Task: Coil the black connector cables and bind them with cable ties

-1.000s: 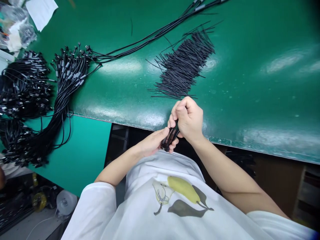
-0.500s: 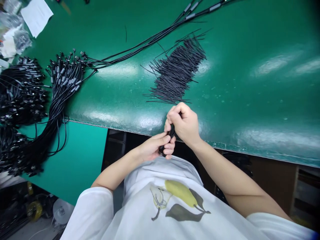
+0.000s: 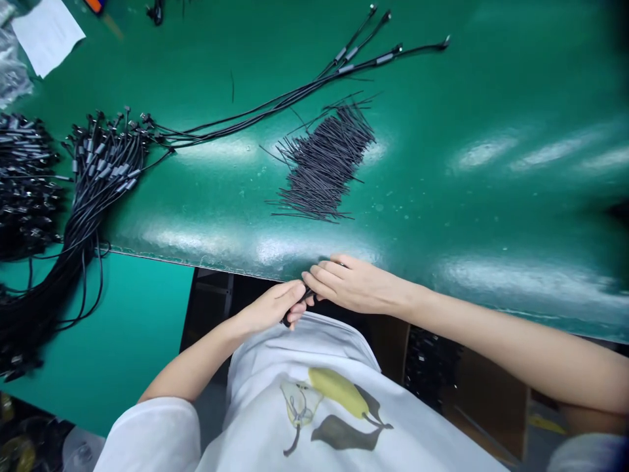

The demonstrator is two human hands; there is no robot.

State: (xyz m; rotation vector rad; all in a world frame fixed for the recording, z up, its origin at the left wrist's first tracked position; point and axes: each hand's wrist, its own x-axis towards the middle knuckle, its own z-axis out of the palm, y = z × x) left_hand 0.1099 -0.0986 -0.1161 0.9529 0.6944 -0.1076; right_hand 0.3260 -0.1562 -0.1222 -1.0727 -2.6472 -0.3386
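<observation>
My left hand (image 3: 272, 305) is closed around a dark bundle that looks like folded black cable (image 3: 308, 294), held in front of my shirt at the table's near edge. Against the bundle's other end lies my right hand (image 3: 354, 286), back upward and fingers curled over it. Most of the bundle is hidden by the fingers. Just beyond the hands, a heap of short black ties (image 3: 327, 164) is spread on the green table (image 3: 442, 229). Several long black cables (image 3: 275, 105) with grey sleeves stretch behind that heap.
At the left, a thick bunch of black cables (image 3: 88, 210) hangs over the table edge, beside another cable pile (image 3: 24, 196). A white paper sheet (image 3: 48, 36) and clear plastic bags (image 3: 12, 72) lie at the far left. A lower green board (image 3: 147, 314) is under the cables.
My right hand has turned from an upright fist to lying palm down over the bundle. Both hands are slightly lower and further left in view. The camera has shifted too.
</observation>
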